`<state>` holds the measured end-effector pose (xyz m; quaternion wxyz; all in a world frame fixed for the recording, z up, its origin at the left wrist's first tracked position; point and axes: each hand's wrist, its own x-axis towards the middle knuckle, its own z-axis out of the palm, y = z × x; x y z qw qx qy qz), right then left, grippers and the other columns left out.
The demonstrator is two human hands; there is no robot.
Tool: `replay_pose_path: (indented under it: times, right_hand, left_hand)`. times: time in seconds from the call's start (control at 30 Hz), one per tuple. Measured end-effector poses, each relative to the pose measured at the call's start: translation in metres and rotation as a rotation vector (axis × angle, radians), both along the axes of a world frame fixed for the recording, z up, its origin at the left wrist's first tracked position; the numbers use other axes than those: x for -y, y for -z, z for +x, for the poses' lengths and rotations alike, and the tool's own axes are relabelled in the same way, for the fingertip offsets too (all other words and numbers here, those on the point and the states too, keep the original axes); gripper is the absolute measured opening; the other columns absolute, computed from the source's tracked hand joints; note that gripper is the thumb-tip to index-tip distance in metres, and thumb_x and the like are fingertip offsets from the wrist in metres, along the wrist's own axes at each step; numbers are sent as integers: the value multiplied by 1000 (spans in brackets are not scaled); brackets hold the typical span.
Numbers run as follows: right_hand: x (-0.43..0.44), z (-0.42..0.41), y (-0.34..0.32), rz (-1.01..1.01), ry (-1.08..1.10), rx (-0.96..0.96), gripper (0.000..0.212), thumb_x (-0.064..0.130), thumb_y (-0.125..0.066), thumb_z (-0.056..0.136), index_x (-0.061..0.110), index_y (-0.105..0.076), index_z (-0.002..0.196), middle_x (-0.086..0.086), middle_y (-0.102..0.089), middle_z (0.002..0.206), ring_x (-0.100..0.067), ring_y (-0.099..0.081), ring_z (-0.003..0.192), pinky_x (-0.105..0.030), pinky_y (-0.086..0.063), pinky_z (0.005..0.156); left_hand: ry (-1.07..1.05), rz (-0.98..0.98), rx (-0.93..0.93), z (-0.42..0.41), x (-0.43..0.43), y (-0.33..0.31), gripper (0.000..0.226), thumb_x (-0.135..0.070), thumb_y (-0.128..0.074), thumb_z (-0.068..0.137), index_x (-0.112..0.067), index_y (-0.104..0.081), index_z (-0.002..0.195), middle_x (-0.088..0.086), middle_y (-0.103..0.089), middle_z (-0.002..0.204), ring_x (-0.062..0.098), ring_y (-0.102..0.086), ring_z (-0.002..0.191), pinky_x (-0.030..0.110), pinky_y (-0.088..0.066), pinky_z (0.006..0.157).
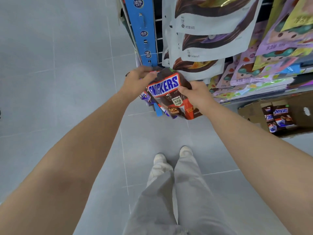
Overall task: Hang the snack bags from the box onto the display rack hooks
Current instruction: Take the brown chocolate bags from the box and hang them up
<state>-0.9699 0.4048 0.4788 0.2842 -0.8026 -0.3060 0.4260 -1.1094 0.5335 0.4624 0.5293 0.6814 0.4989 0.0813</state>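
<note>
A brown Snickers snack bag hangs low at the left end of the display rack, in front of other Snickers bags. My left hand grips its top left corner near the blue rack upright. My right hand pinches the bag's right edge. The hook behind the bag's top is hidden. A cardboard box on the floor at the right holds more Snickers bags.
White and brown pouches hang above the held bag, and purple and yellow candy bags fill the rack to the right. Grey tiled floor spreads to the left. My legs and shoes stand below.
</note>
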Motion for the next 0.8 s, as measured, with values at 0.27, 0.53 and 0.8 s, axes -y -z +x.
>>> replay_pose_path:
  times: [0.27, 0.53, 0.8]
  right_hand:
    - [-13, -22, -12, 34, 159, -238, 37, 38, -53, 92, 19, -55, 124, -2, -65, 118, -19, -62, 103, -36, -48, 93]
    - [-30, -31, -8, 21, -1, -53, 39, 32, -37, 100, 8, -53, 126, -10, -61, 124, -23, -58, 114, -29, -45, 88]
    - [-46, -18, 0, -25, 109, -16, 46, 37, -26, 102, 7, -59, 114, -7, -59, 100, -20, -55, 95, -25, -42, 74]
  left_hand:
    - [-72, 256, -15, -23, -4, -21, 23, -21, -56, 93, -5, -64, 108, 5, -67, 108, 12, -61, 96, 23, -51, 78]
    - [-327, 368, -73, -8, -13, -19, 18, -29, -57, 90, -16, -68, 98, -1, -72, 98, 14, -66, 90, 41, -53, 87]
    - [-236, 720, -181, 21, -20, -22, 27, -34, -50, 92, -26, -67, 113, -5, -70, 108, 14, -59, 103, 31, -29, 101]
